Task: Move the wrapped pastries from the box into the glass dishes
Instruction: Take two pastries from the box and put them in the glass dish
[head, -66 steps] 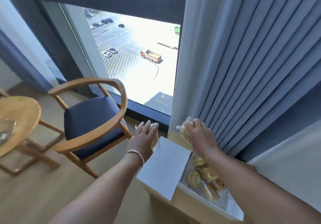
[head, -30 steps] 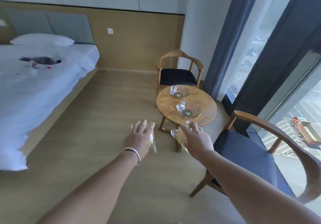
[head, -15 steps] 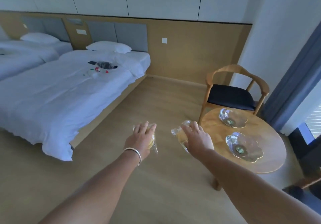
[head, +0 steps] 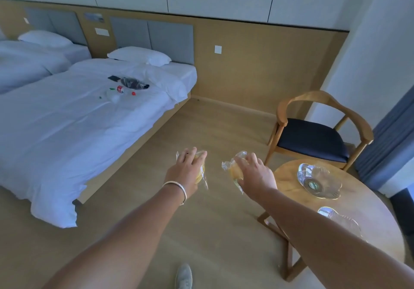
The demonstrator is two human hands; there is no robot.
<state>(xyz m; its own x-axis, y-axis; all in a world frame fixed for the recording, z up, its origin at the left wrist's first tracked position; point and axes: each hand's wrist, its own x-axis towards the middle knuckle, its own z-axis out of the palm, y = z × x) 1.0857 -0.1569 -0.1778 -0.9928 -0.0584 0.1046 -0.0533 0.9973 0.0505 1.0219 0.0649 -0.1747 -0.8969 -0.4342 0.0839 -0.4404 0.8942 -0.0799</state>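
Note:
My left hand (head: 186,172) holds a wrapped pastry (head: 201,172) in clear film, out over the wooden floor. My right hand (head: 254,174) grips a second wrapped pastry (head: 233,170), just left of the round wooden table (head: 363,203). Two glass dishes stand on that table: the far one (head: 319,183) to the right of my right hand, the near one (head: 340,220) partly behind my right forearm. Nothing shows inside the far dish. The box is out of view.
A wooden armchair (head: 313,136) with a dark seat stands behind the table. A white bed (head: 78,120) with small items on it fills the left, a second bed (head: 26,62) beyond. Blue curtain (head: 389,140) at the right edge. My shoe (head: 183,276) shows below.
I have turned from the box at the window toward the room, carrying a pastry in each hand. The table and dishes have drifted right and nearer in view.

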